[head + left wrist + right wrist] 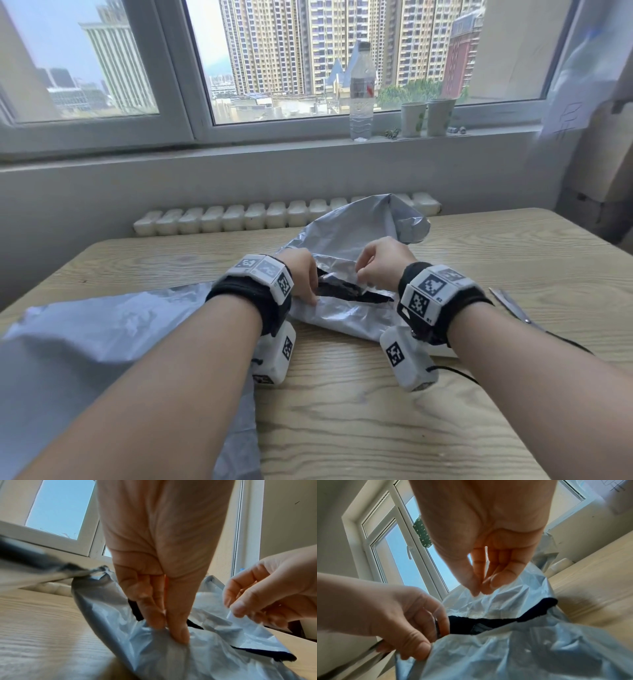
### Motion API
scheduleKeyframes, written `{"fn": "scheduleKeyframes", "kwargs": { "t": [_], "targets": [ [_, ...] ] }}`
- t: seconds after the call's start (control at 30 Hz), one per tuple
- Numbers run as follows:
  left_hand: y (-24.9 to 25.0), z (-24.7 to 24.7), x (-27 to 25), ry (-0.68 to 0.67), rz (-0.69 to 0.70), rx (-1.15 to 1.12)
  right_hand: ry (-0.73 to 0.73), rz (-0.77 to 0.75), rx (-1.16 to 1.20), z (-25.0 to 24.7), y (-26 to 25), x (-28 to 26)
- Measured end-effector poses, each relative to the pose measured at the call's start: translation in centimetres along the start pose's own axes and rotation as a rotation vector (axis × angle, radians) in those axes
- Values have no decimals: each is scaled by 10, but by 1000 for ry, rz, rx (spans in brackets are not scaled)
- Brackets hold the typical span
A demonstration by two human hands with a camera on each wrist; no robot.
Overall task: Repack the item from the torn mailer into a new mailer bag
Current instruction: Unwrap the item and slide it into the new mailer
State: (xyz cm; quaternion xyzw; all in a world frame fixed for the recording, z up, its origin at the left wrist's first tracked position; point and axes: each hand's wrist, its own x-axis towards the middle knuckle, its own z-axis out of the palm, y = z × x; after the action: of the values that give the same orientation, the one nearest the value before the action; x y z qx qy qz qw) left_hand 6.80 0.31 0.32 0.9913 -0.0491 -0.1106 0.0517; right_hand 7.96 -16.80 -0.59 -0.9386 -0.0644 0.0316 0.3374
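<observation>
A crumpled silver torn mailer (346,240) lies mid-table with a slit gaping on its near side. Something dark, the item (352,294), shows through the slit; I cannot tell what it is. My left hand (303,277) pinches the slit's near edge, thumb and fingers pressed together on the plastic (171,631). My right hand (380,263) pinches the far edge and lifts it (479,589). The dark item (488,623) lies between the two edges. A second silver mailer (102,329) lies flat under my left forearm.
Scissors (510,305) lie on the wooden table (376,411) just right of my right wrist. On the windowsill behind stand a water bottle (361,92) and two paper cups (428,116). A radiator runs along the wall past the table's far edge.
</observation>
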Motion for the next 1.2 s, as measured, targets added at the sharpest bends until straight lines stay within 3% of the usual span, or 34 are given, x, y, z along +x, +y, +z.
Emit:
{"fn": "scheduleKeyframes", "kwargs": {
  "t": [0.3,0.37,0.5,0.63,0.83,0.93,1.07,1.2],
  "targets": [
    [-5,-20,-20,208,-60,-240,88,-14,269,-10,3,-7],
    [-5,-22,-21,306,-57,-280,81,2,277,-12,5,-9],
    [-7,-23,-19,380,-124,-569,123,44,237,-11,9,-9],
    [-28,-23,-15,493,-242,-617,126,114,200,-9,18,-7],
    [-63,-21,-16,563,-450,-737,272,242,194,-19,37,2],
    [-64,-28,-17,595,-463,-849,401,253,234,-24,35,4],
    [-72,-43,-21,606,-490,-1167,471,274,342,-28,34,3],
    [-75,-49,-33,649,-473,-1145,479,197,346,-25,23,-4]
  ]
}}
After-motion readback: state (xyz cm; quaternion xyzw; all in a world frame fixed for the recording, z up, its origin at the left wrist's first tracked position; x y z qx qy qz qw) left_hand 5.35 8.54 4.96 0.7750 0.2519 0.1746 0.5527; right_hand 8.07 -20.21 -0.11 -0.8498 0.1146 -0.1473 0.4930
